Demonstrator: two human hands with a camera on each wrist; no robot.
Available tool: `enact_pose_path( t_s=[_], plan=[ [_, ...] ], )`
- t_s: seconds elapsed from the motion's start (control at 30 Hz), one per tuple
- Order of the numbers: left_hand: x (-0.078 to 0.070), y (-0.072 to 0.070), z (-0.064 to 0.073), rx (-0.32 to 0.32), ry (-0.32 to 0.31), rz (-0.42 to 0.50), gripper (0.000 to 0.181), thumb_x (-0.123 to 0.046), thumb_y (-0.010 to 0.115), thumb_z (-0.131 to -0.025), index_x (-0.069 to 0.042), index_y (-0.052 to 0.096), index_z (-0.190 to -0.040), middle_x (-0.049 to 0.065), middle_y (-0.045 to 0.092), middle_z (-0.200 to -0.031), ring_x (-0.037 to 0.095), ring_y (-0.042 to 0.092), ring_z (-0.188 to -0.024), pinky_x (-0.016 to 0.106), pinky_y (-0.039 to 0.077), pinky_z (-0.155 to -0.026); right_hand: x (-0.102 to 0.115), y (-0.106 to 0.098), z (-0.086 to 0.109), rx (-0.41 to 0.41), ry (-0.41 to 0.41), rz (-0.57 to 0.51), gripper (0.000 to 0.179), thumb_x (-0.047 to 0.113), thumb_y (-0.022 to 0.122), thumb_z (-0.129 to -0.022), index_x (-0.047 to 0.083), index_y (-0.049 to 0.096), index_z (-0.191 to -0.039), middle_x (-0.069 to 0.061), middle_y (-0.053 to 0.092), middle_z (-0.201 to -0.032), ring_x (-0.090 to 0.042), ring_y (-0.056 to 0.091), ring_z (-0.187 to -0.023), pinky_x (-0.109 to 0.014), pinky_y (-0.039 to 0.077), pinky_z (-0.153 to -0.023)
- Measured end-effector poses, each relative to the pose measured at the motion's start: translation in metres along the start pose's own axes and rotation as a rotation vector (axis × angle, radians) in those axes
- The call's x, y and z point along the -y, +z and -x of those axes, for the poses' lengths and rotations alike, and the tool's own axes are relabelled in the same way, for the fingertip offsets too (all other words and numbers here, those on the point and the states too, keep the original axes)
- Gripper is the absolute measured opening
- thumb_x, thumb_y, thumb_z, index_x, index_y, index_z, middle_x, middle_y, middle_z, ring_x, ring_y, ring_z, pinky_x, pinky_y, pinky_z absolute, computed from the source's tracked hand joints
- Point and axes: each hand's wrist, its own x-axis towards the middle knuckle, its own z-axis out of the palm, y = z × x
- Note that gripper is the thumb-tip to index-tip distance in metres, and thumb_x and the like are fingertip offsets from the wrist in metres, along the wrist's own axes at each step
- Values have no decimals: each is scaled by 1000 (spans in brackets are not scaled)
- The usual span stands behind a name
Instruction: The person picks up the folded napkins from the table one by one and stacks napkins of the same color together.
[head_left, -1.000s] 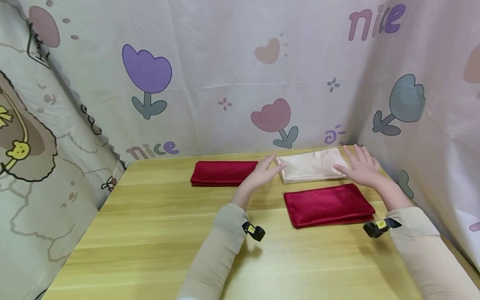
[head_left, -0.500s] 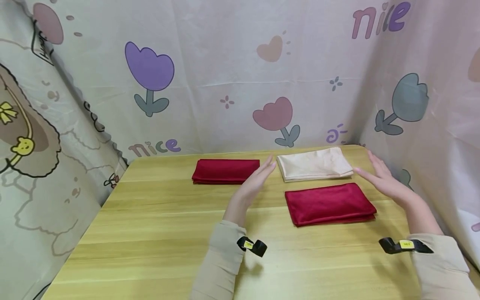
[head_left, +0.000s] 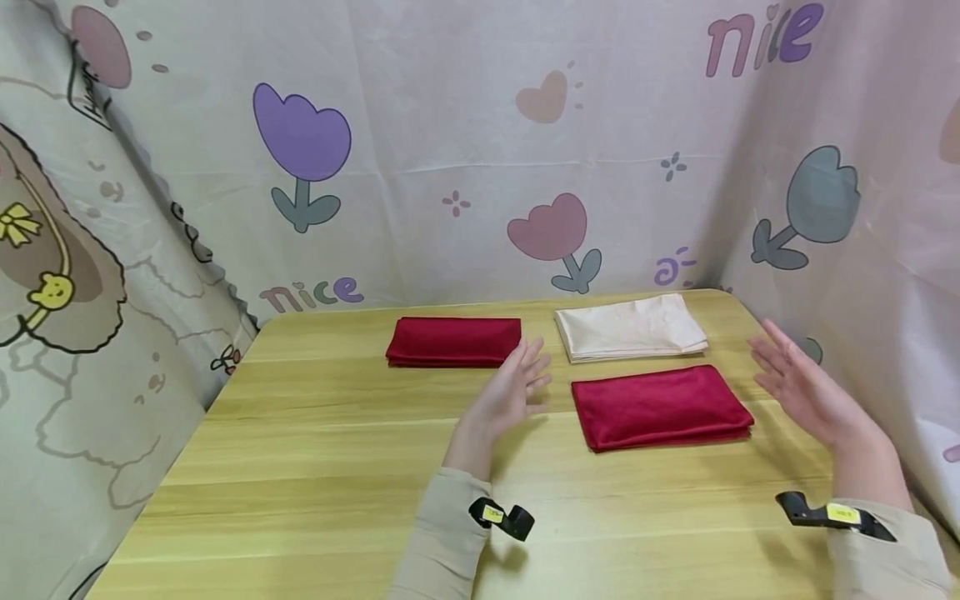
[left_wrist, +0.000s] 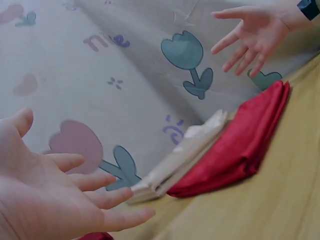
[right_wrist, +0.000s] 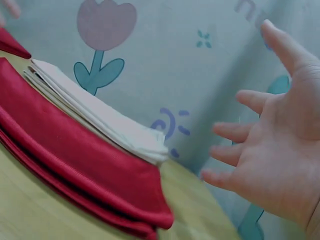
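Observation:
Three folded cloths lie on the wooden table. One red cloth point(head_left: 453, 342) is at the back, left of centre. To its right sits a cream cloth point(head_left: 632, 329), and a second red cloth point(head_left: 662, 408) lies just in front of that one. My left hand point(head_left: 504, 392) hovers between the back red cloth and the front one, fingers spread and holding nothing. Off the right ends of the cream and front red cloths, my right hand point(head_left: 813, 396) is raised, its fingers extended with nothing in them. The left wrist view shows the right palm point(left_wrist: 262, 32) facing across the cloths.
The wooden table point(head_left: 315, 467) reaches back to a printed curtain point(head_left: 420, 108) with tulips and lettering. Another curtain stretch point(head_left: 900, 292) stands close along the right edge, near the right hand. More patterned fabric point(head_left: 67, 400) hangs at the left.
Both hands have drawn back from the cream cloth toward the person. The right hand has also moved to the right. The cloths stay where they lay.

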Motion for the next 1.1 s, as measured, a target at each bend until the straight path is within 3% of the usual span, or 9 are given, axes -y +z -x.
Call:
enact_pose_path(
  t_s=[0.07,0.1,0.2,0.33,0.47,0.67,0.87,1.1],
  plan=[
    [8,-3,-1,30,-17,60,68,-64,23,-99,-31,13,-157,10,7,-165,40,7,-151,68,12,-115,-7,-5,3,92,-48,-180,53,27,1,-105,30,-3,-157,11,29,-158,3,34,-141,-16,33,-110],
    [11,-4,-2,47,-23,85,69,-64,22,-99,-30,12,-157,11,6,-165,40,7,-151,68,12,-115,-11,-6,4,138,-66,-278,54,27,-1,-104,29,0,-158,9,34,-156,-1,39,-139,-18,36,-110],
    [23,-7,-4,92,-43,135,70,-65,20,-98,-29,11,-158,12,4,-165,41,5,-151,67,12,-115,-22,-12,8,247,-71,-518,57,29,-6,-102,27,7,-158,1,35,-158,-12,37,-143,-26,35,-114],
    [34,-10,-6,112,-55,173,73,-67,22,-97,-28,11,-158,14,4,-165,41,5,-151,65,13,-117,-36,-19,14,296,-61,-672,62,32,-9,-99,25,12,-157,-4,32,-160,-19,34,-146,-32,31,-118],
    [42,-10,-10,129,-61,202,73,-65,23,-98,-27,6,-158,17,2,-164,41,6,-151,62,16,-118,-46,-24,19,315,-54,-774,64,36,-10,-98,25,11,-157,-7,27,-161,-24,31,-147,-36,27,-120],
    [48,-10,-14,106,-80,215,79,-63,33,-97,-23,4,-158,21,5,-163,40,11,-150,58,20,-118,-52,-29,23,318,-39,-915,62,40,-5,-99,28,13,-157,-10,24,-162,-29,27,-149,-41,22,-122],
    [45,-10,-15,116,-88,205,70,-53,30,-103,-19,5,-158,26,9,-161,42,15,-149,55,20,-119,-49,-30,21,269,-15,-948,58,37,1,-100,32,18,-156,-12,26,-161,-31,30,-147,-45,24,-121],
    [43,-13,-13,106,-111,194,65,-47,26,-105,-16,5,-158,27,12,-161,42,18,-148,54,21,-120,-53,-25,14,278,16,-946,60,36,0,-100,28,27,-154,-13,32,-159,-30,33,-146,-43,26,-120]
  ],
)
